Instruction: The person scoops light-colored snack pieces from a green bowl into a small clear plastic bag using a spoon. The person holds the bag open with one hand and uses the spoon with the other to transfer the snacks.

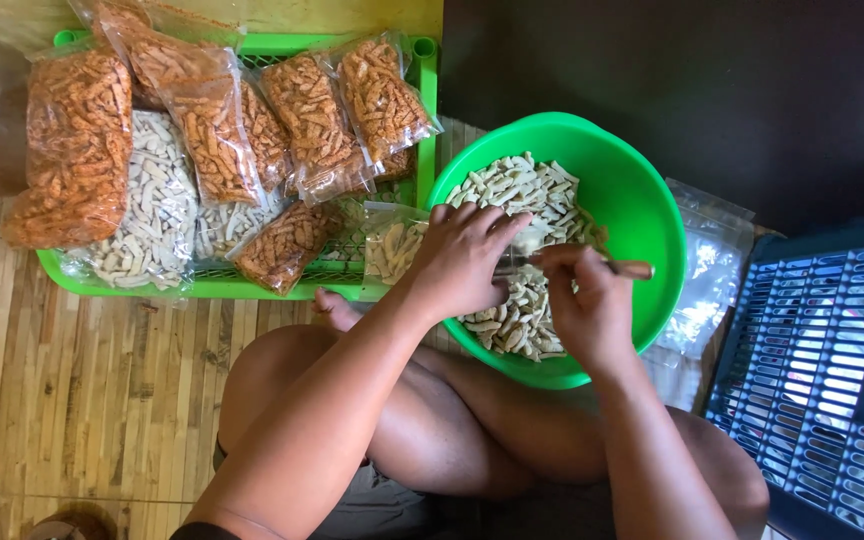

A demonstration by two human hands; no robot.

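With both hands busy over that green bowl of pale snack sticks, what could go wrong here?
The green bowl sits partly on the person's leg, so it might tip and spill the pale sticks. The left hand holds a small clear bag at the rim, so sticks moved by the right hand with its scoop could miss and land on the floor.

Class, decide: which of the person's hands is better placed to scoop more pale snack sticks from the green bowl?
Probably the right hand: it holds a scoop-like tool over the sticks. The left hand holds a small clear bag.
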